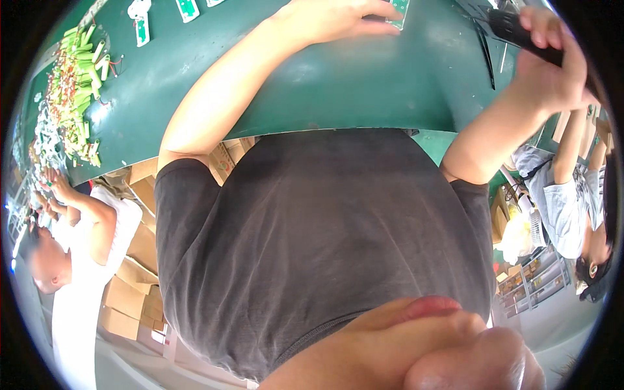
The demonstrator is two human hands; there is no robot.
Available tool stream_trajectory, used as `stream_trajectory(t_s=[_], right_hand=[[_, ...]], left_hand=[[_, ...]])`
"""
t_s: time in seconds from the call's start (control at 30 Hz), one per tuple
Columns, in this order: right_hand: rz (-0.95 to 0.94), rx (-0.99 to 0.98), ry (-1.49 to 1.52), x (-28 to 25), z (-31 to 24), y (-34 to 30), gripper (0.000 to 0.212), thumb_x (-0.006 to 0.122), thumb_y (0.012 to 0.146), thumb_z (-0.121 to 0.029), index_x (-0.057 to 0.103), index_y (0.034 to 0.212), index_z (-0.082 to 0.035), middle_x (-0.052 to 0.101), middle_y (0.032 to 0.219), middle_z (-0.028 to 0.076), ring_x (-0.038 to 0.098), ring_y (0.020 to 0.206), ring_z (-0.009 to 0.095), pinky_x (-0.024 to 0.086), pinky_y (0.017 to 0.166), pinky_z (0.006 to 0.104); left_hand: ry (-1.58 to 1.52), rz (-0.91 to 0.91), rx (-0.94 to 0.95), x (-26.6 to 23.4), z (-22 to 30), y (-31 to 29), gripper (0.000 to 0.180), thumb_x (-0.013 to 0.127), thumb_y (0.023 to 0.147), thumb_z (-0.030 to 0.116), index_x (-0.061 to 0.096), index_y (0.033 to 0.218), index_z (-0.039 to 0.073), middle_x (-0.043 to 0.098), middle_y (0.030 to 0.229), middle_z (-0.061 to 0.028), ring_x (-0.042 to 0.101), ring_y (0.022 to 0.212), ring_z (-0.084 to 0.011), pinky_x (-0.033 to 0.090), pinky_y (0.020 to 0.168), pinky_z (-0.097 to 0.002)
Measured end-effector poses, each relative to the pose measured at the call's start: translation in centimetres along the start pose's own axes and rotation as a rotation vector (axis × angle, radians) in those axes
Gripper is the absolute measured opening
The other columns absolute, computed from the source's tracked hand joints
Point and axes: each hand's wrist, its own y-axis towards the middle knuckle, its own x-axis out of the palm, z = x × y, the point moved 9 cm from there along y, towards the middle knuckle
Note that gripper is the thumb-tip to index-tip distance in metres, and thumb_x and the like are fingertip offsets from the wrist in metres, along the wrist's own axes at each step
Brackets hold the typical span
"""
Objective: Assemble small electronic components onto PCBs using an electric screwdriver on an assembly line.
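Note:
At the top middle, my left hand (344, 18) reaches over the green table (364, 84), its fingertips on the left edge of a small green circuit board (400, 14). The board's far end runs out of view. My right hand (552, 65) is raised at the upper right, fingers wrapped round a dark tool with a thick black body, which looks like a brush (513, 29). Its tip points left, toward the board, and stands apart from it. Black tweezers (485, 57) lie on the table just left of my right hand.
A heap of green cylindrical cells with wires (81, 84) covers the table's left side. Small green boards (187, 9) and a white part with a green strip (141, 23) lie at the top left. Co-workers sit at left (91, 260) and right (562, 208). Cardboard boxes (127, 299) stand below.

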Motion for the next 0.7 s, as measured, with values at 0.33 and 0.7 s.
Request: stream_trajectory(t_s=[0.33,0.7], right_hand=[[-0.108,-0.101,0.379,4.9,4.0,-1.7,0.034,0.058,0.096,0.004,0.048,0.127,-0.004,0.052,0.068,0.002,0.048,0.053,0.012,0.043,0.054,0.0304],[-0.103,-0.069,0.388,6.1,5.3,-2.5,0.031,0.057,0.093,0.01,0.047,0.119,-0.004,0.052,0.077,0.005,0.048,0.055,0.012,0.045,0.057,0.0303]], left_hand=[[-0.017,0.017,0.001,-0.1,0.1,0.1,0.017,0.081,0.081,0.017,0.077,0.089,0.003,0.052,0.146,-0.0283,0.052,0.136,-0.0405,0.048,0.109,-0.0422],[-0.004,0.023,0.009,0.2,-0.1,-0.2,0.018,0.08,0.08,0.022,0.078,0.087,0.005,0.053,0.144,-0.0272,0.053,0.135,-0.0389,0.047,0.11,-0.0416]])
